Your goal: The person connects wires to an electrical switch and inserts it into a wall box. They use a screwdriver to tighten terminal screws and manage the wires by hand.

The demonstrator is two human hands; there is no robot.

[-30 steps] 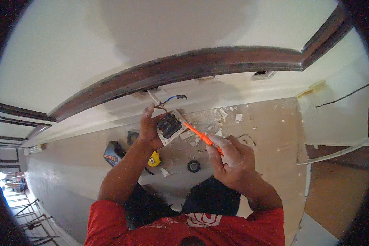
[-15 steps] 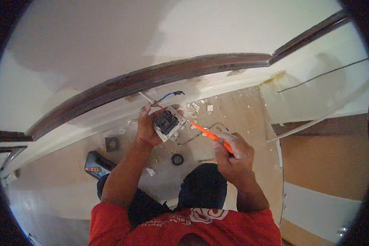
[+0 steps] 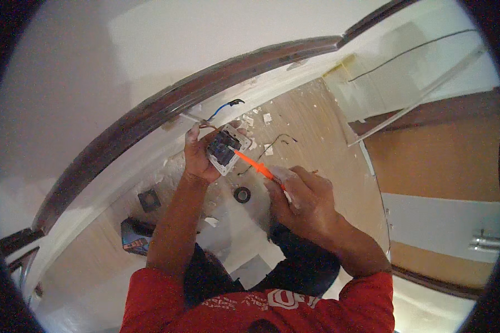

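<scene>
My left hand (image 3: 199, 157) is wrapped round the edge of a wall socket (image 3: 223, 149), a square white frame with a black body, its black side turned up. Brown wires run from the wall to the socket. Beside them a blue wire (image 3: 219, 110) with a black end sticks out on its own. In my right hand (image 3: 305, 202), fingers closed round its handle, is an orange screwdriver (image 3: 255, 165). The screwdriver's tip reaches the black body of the socket; whether it sits in a screw is too small to tell.
A roll of black tape (image 3: 241, 195) lies on the floor below the socket. Further left are a black square frame (image 3: 149, 200) and a blue-and-black box (image 3: 135, 237). A thin dark wire (image 3: 275, 145) and white debris (image 3: 267, 118) lie near the wall. Dark wooden trim (image 3: 166, 102) runs along the wall.
The screwdriver has moved left, its tip now on the socket's black body instead of just off its right edge. The view has also turned and shifted a little.
</scene>
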